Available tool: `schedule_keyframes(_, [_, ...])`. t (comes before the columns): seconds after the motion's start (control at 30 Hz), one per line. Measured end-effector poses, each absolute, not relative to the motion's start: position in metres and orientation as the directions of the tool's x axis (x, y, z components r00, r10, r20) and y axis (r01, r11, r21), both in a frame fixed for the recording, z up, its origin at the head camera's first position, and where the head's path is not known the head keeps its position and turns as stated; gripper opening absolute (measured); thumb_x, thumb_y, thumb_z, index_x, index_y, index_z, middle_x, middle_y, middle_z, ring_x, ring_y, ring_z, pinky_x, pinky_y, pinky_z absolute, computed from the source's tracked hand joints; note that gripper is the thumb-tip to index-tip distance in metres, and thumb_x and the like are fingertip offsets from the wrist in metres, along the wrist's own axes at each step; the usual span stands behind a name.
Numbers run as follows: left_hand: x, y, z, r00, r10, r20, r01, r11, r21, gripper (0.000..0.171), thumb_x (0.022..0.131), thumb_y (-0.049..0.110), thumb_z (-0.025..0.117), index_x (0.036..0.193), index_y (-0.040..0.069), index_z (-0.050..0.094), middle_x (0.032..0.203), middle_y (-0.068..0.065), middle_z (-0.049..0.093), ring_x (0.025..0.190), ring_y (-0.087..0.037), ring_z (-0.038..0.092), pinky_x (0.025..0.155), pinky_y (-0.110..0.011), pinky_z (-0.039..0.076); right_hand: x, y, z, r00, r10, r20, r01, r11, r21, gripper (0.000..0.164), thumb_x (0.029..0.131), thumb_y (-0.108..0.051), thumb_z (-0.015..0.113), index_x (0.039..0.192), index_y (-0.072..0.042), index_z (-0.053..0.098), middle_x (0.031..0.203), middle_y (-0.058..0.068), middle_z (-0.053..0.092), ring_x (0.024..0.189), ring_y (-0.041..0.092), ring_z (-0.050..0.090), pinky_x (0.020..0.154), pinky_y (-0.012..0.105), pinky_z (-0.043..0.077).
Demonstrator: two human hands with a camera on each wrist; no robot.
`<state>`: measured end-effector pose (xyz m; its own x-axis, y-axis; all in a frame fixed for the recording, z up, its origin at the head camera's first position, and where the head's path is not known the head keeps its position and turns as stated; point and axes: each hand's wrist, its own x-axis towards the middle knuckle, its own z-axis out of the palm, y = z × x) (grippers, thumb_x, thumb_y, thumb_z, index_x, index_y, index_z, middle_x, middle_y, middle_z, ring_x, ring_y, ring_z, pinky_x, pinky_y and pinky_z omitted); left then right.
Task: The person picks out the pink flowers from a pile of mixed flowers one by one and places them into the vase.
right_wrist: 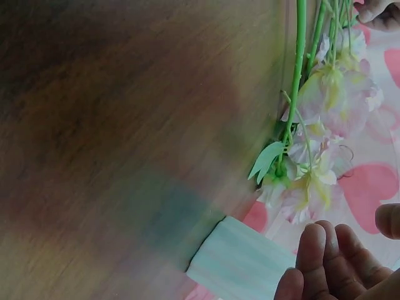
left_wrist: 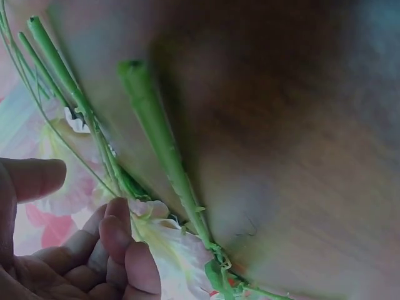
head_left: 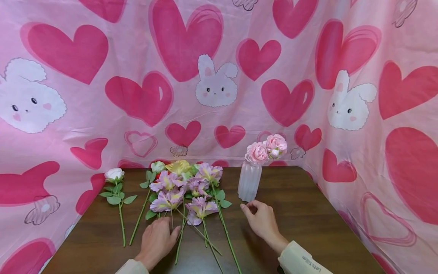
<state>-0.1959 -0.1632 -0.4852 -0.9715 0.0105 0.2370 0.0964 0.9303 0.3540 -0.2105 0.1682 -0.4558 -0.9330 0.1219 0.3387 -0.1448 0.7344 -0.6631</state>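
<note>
The left hand [head_left: 158, 239] has its thumb parted from loosely bent fingers and shows no grip; purple-and-yellow flowers [head_left: 170, 199] lie directly beyond these fingers, their stems [left_wrist: 170, 153] running back past the fingers' right side. The right hand [head_left: 262, 221], thumb apart and holding nothing, is nearer the ribbed vase [head_left: 249, 182], which stands just beyond its fingertips, long axis upright.

Pink cloth [head_left: 130, 45] with deeper-pink hearts [head_left: 287, 102], white rabbit faces [head_left: 216, 93], brown table [head_left: 301, 217]
</note>
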Motion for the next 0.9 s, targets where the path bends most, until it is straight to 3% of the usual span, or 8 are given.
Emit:
schedule_keyframes(0.5, [-0.1995, -0.1656, -0.4867, -0.999, -0.012, 0.053, 0.011, 0.914, 0.406, 0.028, 0.089, 0.031, 0.079, 0.074, 0.015, 0.061, 0.070, 0.001, 0.058, 0.065, -0.019, 0.058, 0.059, -0.044, 0.047, -0.2075, 0.1686, -0.4611, -0.953, 0.107, 0.285, -0.116, 0.738, -0.665, 0.019, 0.094, -0.036, 0.076, 0.084, -0.020, 0.073, 0.065, -0.010, 0.057, 0.062, 0.011, 0.051, 0.062, 0.030, 0.043])
schedule_keyframes(0.9, [-0.2025, -0.1657, -0.4859, -1.000, -0.006, -0.019, -0.013, 0.910, 0.414, 0.032, 0.092, 0.028, 0.077, 0.068, 0.016, 0.059, 0.066, 0.000, 0.055, 0.061, -0.018, 0.053, 0.056, -0.040, 0.043, -0.2076, 0.1690, -0.4624, -0.955, 0.094, 0.280, -0.121, 0.740, -0.661, 0.018, 0.094, -0.035, 0.075, 0.084, -0.020, 0.073, 0.066, -0.010, 0.058, 0.063, 0.011, 0.052, 0.062, 0.031, 0.044])
